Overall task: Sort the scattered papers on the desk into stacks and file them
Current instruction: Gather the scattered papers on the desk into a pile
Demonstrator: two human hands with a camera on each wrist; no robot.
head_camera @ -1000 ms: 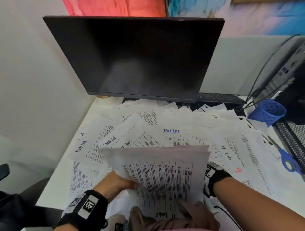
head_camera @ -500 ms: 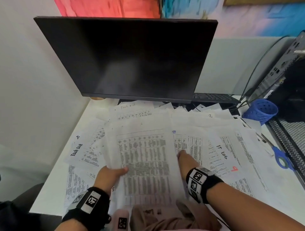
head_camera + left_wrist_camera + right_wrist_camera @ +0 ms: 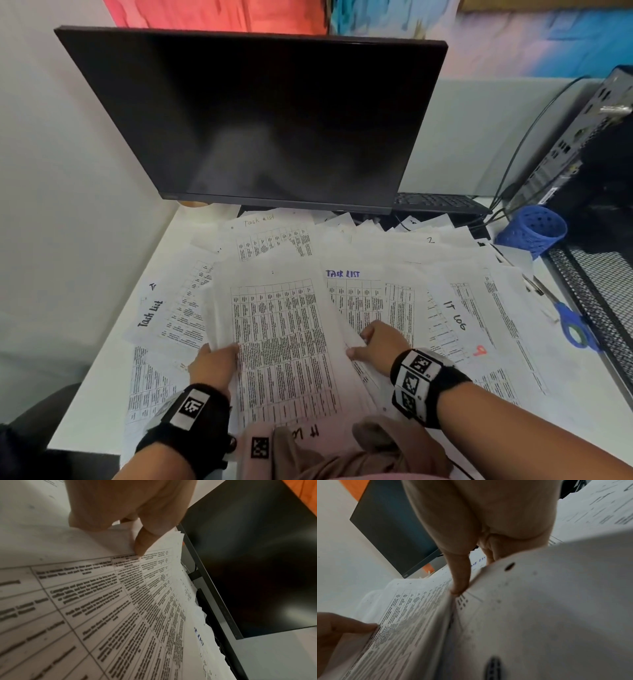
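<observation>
Paper stack (image 3: 284,346) pinched by both hands.

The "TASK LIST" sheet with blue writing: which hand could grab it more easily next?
The right hand, probably. It already lies on that blue-titled sheet, beside the stack both hands hold. The left hand grips the stack's far edge and would have to cross over.

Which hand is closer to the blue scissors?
Right. The right hand grips the paper stack nearer the scissors; the left hand holds the stack's far edge.
</observation>
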